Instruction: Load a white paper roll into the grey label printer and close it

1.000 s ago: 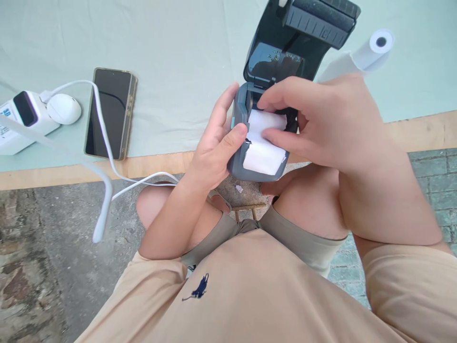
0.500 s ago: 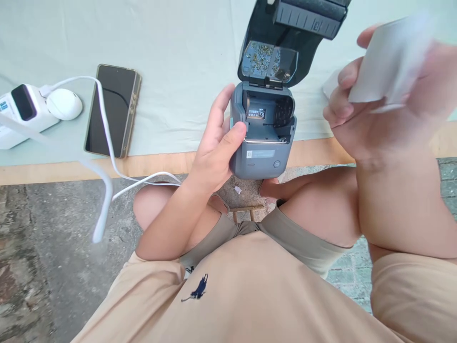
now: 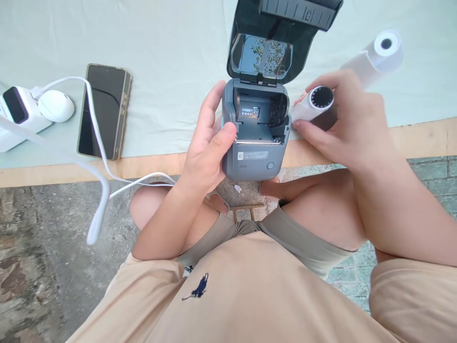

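Head view: your left grip (image 3: 210,150) is clasping the printer (image 3: 244,164), part-curled round its side, at the edge of the table (image 3: 160,105); its lid (image 3: 303,40) is standing open. Your right grip (image 3: 352,121) is pinching a roll (image 3: 307,107) between thumb and fingers, just right of the printer, while a 2nd roll (image 3: 382,55) is lying beyond. A loosening pinch could be dropping or unwinding the roll.

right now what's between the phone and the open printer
In the head view, pale cloth and the wooden table edge, then the left hand, which holds the printer by its left side.
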Available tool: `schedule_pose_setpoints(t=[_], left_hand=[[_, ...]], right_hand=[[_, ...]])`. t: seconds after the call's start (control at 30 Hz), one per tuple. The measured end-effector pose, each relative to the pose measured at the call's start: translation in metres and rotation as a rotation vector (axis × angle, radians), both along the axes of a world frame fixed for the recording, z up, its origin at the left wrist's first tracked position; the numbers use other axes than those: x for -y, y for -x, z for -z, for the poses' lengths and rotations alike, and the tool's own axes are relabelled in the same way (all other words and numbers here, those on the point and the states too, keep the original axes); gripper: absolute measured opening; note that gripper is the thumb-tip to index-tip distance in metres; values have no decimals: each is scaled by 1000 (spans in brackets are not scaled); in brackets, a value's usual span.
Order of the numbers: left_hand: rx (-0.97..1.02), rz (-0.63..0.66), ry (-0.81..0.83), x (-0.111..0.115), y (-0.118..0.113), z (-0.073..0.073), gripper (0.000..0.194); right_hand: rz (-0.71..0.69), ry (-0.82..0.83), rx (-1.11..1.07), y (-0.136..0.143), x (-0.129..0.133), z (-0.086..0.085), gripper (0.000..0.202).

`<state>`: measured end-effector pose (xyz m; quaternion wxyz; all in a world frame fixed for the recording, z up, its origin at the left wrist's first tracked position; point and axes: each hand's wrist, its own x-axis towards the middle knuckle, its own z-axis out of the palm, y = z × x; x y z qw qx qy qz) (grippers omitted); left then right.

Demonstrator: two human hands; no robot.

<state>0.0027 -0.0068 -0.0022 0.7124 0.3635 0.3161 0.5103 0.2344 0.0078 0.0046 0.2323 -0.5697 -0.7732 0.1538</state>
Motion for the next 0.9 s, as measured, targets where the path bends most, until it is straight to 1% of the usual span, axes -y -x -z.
schedule_pose_setpoints(t=[0.07,0.1,0.13,0.17,0.2,0.23,0.27,0.3,0.37,0.4,0.5,0.57,0.6,0.7,0.77,0.83,0.9], left_hand=[[0,8,-12,0,0,0,41],[3,13,-14,-1,-1,0,41],[5,17,-16,-1,-1,0,42],[0,19,-14,-1,-1,0,43],[-12,19,-11,-2,-1,0,42],[-28,17,-11,-2,-1,0,42],[-44,15,-12,-2,-1,0,42],[-59,11,-17,-2,-1,0,41],[-80,-2,-32,-1,-2,0,41],[-84,-7,-38,0,-2,0,41],[-73,-4,-42,1,-2,1,40],[-40,3,-38,0,-1,3,37],[-20,8,-38,0,0,4,36],[39,10,-57,-4,2,10,35],[84,7,-94,-5,2,13,42],[109,9,-85,-5,0,12,45],[101,-9,-48,-4,-2,8,37]], right_hand=[[-68,-64,-38,-2,3,-1,56],[-86,-144,-80,-5,4,-1,60],[-79,-259,-122,-8,4,0,61],[-36,-387,-150,-13,4,0,58],[38,-488,-153,-17,2,0,53],[131,-529,-127,-21,-1,0,49],[211,-512,-79,-24,-4,-1,49],[259,-431,-20,-25,-7,-2,51],[275,-233,71,-24,-15,-6,53],[263,-164,102,-23,-17,-8,51],[258,-99,129,-17,-22,-11,45],[256,-103,120,-18,-23,-10,48],[241,-132,107,-20,-24,-8,48],[176,-281,4,-29,-29,1,52],[150,-352,-77,-33,-32,6,49],[140,-357,-116,-33,-31,6,44],[157,-318,-134,-26,-26,-1,45]])
